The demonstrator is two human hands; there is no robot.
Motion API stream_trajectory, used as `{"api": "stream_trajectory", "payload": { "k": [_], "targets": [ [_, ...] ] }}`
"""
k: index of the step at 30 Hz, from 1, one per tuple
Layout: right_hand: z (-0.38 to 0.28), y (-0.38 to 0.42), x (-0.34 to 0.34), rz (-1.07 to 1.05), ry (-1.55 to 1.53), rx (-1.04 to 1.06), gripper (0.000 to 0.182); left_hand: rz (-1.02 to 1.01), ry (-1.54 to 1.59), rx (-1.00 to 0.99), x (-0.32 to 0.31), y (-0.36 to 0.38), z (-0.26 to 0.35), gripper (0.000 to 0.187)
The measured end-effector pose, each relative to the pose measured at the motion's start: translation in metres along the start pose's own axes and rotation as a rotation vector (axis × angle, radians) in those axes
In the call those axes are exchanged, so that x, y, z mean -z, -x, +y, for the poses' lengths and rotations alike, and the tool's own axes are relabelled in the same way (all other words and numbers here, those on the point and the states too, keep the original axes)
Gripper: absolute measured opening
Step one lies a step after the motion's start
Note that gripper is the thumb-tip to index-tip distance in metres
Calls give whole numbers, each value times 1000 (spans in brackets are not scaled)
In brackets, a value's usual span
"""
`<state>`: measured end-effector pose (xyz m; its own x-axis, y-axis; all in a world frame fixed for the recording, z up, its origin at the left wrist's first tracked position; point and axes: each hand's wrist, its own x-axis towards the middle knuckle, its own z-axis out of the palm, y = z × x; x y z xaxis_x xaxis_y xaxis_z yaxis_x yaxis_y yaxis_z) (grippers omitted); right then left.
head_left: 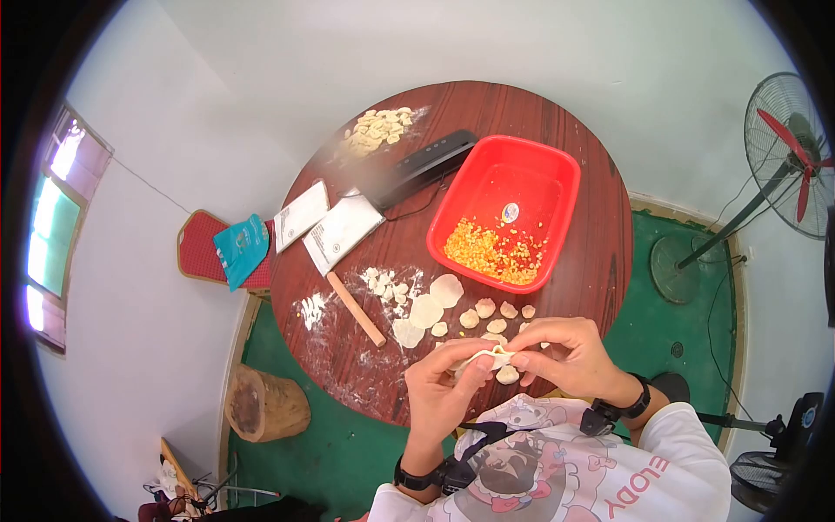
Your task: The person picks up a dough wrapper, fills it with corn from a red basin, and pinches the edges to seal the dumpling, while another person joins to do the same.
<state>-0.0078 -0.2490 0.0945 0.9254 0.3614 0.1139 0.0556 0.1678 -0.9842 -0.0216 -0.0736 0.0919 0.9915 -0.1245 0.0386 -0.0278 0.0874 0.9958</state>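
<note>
Between my left hand [445, 372] and my right hand [567, 355] is a dumpling [497, 355], its pale wrapper pinched by the fingertips of both. The wrapper is partly folded, and my fingers hide much of it. Several shaped dumplings [485, 308] lie on the table just beyond my hands, some partly covered by them. To their left, flat round dough wrappers [426, 311] lie close together. Small floured dough pieces [384, 285] and a wooden rolling pin [356, 309] are farther left. A red basin [509, 161] holds yellow chopped filling [491, 252] near its closer end.
The round wooden table [574, 130] also bears a black elongated device [426, 165], white packets [344, 233] and a pile of pale dough pieces [380, 128]. Around it stand a red chair [198, 248], a wooden stump [265, 404] and a floor fan [787, 152].
</note>
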Motion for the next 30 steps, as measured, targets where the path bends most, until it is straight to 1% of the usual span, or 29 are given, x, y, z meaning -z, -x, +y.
{"api": "stream_trajectory", "payload": {
  "k": [4, 6, 8, 10, 12, 14, 17, 19, 21, 23, 25, 27, 28, 29, 30],
  "targets": [
    [-6, 2, 1, -11, 50, -23, 13, 21, -113, -37, -4, 2, 2, 15],
    [-7, 3, 0, -10, 66, -32, 14, 35, -241, -128, -7, 1, 5, 14],
    [-7, 3, -3, 38, 113, 0, 17, 48, -273, -141, -7, 1, 6, 13],
    [-6, 3, -2, 22, 155, 4, 17, 60, -305, -153, -8, 1, 6, 13],
    [-4, 3, -2, 6, 197, 8, 18, 32, -349, -256, -8, 0, 6, 12],
    [-1, 3, -3, 24, 286, 98, 18, 16, -357, -260, -9, -1, 8, 13],
    [-2, 3, -3, 14, 297, 152, 16, -13, -395, -269, -6, 0, 5, 14],
    [1, 4, -2, 28, 286, 132, 15, -28, -426, -273, -6, 1, 6, 15],
    [2, 4, -2, 42, 274, 112, 13, 73, -9, 80, -10, 3, 10, 16],
    [-1, 5, -2, 91, 223, 71, 12, 52, 18, 97, -4, 3, 11, 16],
    [0, 4, -2, 70, 228, 74, 12, 31, 46, 117, -2, 3, 10, 16],
    [-2, 3, -2, 49, 232, 79, 13, 24, -78, -15, -1, 3, 9, 15],
    [-5, 2, -1, 16, 230, 34, 13, 24, -78, -15, 0, 2, 7, 15],
    [-7, 1, -1, -16, 229, -11, 13, -3, -159, -83, 1, 1, 4, 15],
    [-5, 1, -1, -16, 229, -12, 13, -30, -240, -151, 2, 1, 3, 15]
  ]
}}
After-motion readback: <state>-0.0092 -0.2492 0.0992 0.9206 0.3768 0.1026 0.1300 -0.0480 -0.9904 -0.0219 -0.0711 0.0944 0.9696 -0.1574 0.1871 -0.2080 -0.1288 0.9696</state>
